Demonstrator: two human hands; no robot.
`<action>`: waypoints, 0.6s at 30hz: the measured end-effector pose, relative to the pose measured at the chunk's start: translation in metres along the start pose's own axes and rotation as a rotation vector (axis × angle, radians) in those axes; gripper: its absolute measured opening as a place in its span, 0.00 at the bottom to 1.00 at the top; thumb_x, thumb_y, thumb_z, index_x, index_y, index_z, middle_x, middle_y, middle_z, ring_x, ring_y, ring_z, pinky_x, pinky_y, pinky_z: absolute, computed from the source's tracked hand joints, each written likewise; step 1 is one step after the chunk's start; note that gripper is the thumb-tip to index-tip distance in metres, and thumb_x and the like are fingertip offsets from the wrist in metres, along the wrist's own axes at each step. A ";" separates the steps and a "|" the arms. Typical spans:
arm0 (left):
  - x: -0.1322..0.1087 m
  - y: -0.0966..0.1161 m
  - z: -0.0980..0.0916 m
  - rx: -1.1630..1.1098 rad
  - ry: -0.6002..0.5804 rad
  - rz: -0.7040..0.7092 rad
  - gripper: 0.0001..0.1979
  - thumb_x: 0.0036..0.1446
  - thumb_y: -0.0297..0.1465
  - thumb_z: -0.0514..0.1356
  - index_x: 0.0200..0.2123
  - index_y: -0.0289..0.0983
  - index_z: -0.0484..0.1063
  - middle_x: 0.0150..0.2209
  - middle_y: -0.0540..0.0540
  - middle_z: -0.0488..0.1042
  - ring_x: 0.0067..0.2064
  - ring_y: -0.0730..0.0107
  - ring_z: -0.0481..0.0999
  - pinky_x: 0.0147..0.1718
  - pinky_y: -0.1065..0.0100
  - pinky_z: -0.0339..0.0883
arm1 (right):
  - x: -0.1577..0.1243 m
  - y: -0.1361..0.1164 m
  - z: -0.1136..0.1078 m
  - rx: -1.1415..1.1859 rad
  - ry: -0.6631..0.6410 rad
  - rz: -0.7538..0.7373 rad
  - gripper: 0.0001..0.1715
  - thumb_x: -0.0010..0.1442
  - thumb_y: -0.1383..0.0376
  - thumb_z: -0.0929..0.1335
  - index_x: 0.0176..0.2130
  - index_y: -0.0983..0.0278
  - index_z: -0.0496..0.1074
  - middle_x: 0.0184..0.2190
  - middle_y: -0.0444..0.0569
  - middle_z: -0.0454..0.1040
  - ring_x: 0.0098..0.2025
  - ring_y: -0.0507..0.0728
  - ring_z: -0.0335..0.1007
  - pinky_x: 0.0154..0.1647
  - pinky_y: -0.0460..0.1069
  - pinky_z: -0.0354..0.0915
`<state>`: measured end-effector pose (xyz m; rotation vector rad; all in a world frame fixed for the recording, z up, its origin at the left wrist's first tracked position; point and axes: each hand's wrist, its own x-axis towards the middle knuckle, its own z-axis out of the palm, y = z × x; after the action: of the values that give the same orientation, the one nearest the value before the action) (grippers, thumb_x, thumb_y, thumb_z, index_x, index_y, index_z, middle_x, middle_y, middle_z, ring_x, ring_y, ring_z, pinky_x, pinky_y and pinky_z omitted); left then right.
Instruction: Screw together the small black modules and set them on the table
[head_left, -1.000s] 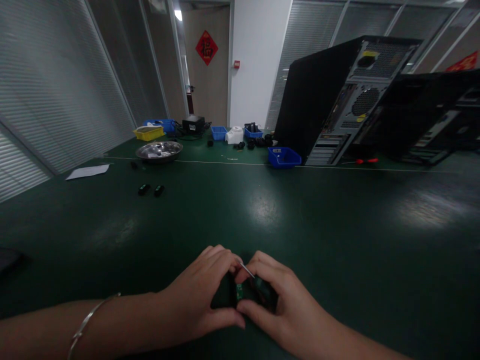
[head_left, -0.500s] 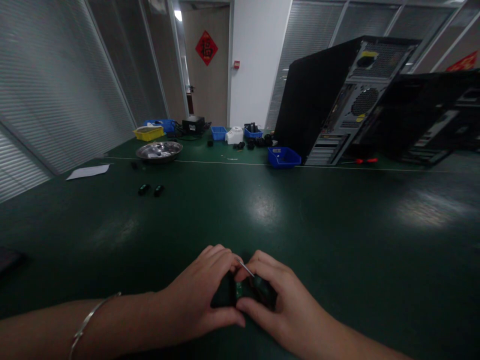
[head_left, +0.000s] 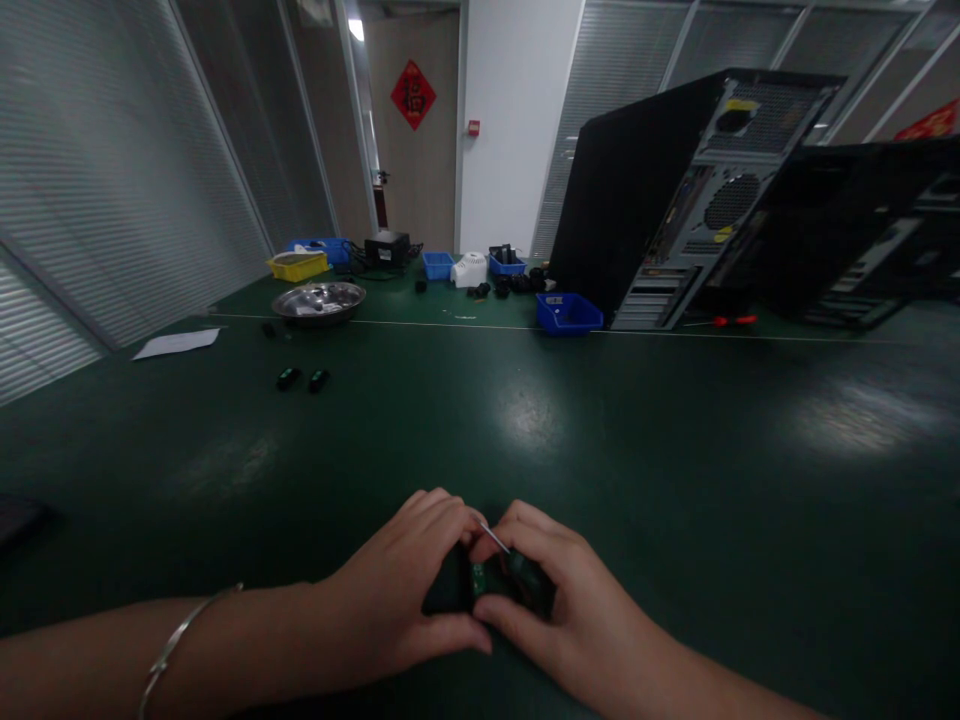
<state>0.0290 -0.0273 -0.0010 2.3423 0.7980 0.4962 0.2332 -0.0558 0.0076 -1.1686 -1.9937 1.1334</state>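
Both of my hands meet low in the middle of the view, just over the green table. My right hand (head_left: 559, 590) is closed round what looks like a screwdriver, its dark handle (head_left: 531, 582) lying in the palm. The thin metal shaft (head_left: 493, 538) slants up and left to the fingertips of my left hand (head_left: 420, 565). A small green circuit board (head_left: 478, 578) shows between my right thumb and forefinger. My left fingers are curled at the shaft's tip with the thumb lower and apart; what they grip is hidden.
Two small black parts with green tops (head_left: 288, 378) lie ahead on the left, short of a metal bowl (head_left: 319, 318). A blue bin (head_left: 568, 315) stands before a black computer case (head_left: 637, 190). Paper (head_left: 176, 343) lies far left; a dark object (head_left: 22, 522) is at the left edge.
Almost nothing differs. The metal shaft and my left fingertips have shifted very slightly; both hands keep their place and grip.
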 end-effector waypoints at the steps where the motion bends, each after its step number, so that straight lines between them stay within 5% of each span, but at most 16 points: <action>1: 0.000 0.000 0.000 -0.001 -0.002 -0.002 0.22 0.52 0.37 0.72 0.42 0.37 0.65 0.41 0.44 0.70 0.41 0.57 0.68 0.43 0.59 0.62 | 0.000 0.000 0.000 -0.001 0.000 -0.001 0.12 0.54 0.76 0.72 0.39 0.64 0.74 0.37 0.46 0.71 0.39 0.56 0.70 0.38 0.49 0.63; 18: -0.002 -0.007 -0.008 -0.037 0.043 -0.012 0.22 0.54 0.32 0.70 0.48 0.40 0.66 0.46 0.44 0.73 0.46 0.55 0.72 0.47 0.57 0.65 | -0.004 0.004 -0.003 0.060 0.049 -0.069 0.07 0.60 0.68 0.70 0.42 0.63 0.74 0.37 0.48 0.71 0.39 0.58 0.70 0.39 0.51 0.64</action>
<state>0.0209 -0.0211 0.0002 2.2983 0.8156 0.5538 0.2389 -0.0567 0.0059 -1.0790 -1.9346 1.1125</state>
